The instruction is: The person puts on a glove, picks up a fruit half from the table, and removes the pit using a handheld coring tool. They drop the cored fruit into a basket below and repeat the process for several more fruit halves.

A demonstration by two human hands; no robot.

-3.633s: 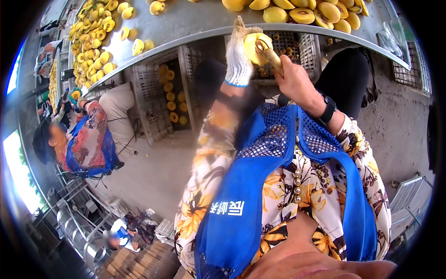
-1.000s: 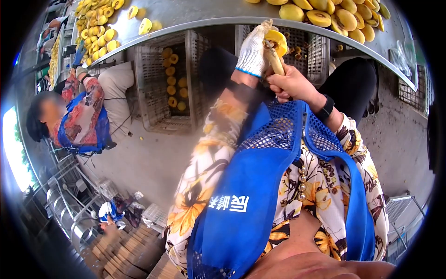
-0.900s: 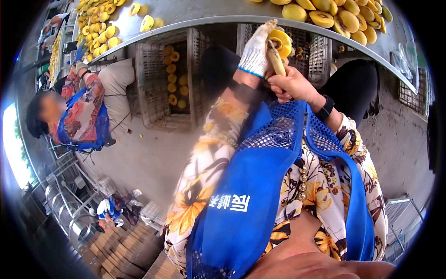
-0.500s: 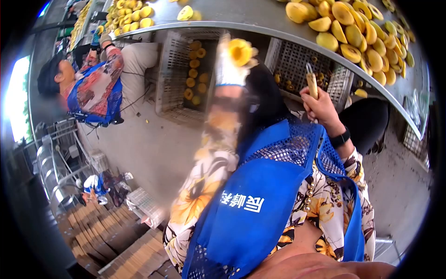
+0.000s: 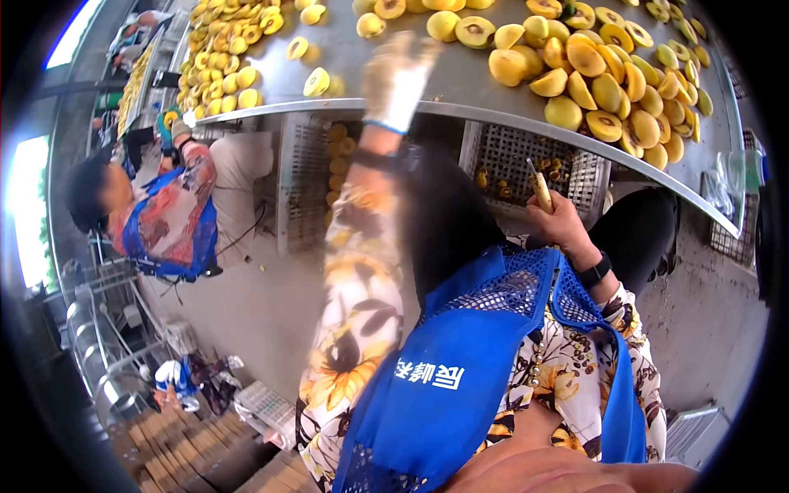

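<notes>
My left hand, in a whitish glove, reaches over the metal table edge near several yellow peach halves. Motion smears its fingers, and I cannot make out anything in them. My right hand is bare and closed around the wooden handle of a coring tool, its thin metal end pointing up and away. Below this tool's tip, a grey plastic crate holds small dark and yellow pieces. A big pile of peach halves lies on the right part of the table.
The metal table crosses the top, with another peach pile at left. Under it stands a second crate with peach halves inside. A co-worker in a blue apron sits at left. Stacked cardboard lies lower left.
My left hand has moved up from above the crates to over the table; the peach half seen on it before no longer shows there. My right hand still grips the tool, slightly lower in view.
</notes>
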